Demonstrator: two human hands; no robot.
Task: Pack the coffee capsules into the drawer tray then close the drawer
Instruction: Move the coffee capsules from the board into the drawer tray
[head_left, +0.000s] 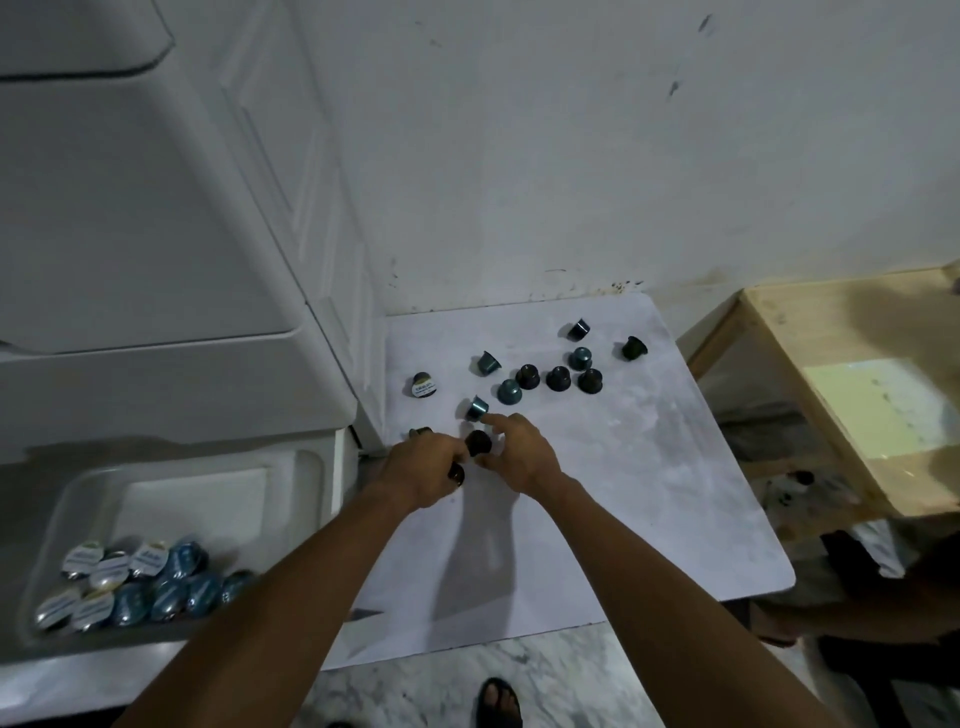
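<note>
Coffee capsules, loose lot (540, 374): about a dozen scattered on the white table top (649, 467), dark and teal, some upright, some tipped on their sides; one foil-lidded capsule (422, 385) lies near the table's left edge.
Coffee capsules, packed lot (140, 582): clustered at the near end of the drawer tray (218, 499), foil lids and teal bodies showing; the far end of the tray is bare. Drawer stands open, left of the table.
Left hand (428, 470): fingers curled shut around dark capsules, one visible at the knuckles, another below the fist.
Right hand (519, 454): thumb and fingers pinching a dark capsule (478, 442); index finger extended, touching a tipped teal capsule (476, 408).
Wooden stool (852, 395): right of the table.
Sandalled foot (498, 701): on the marble floor.
</note>
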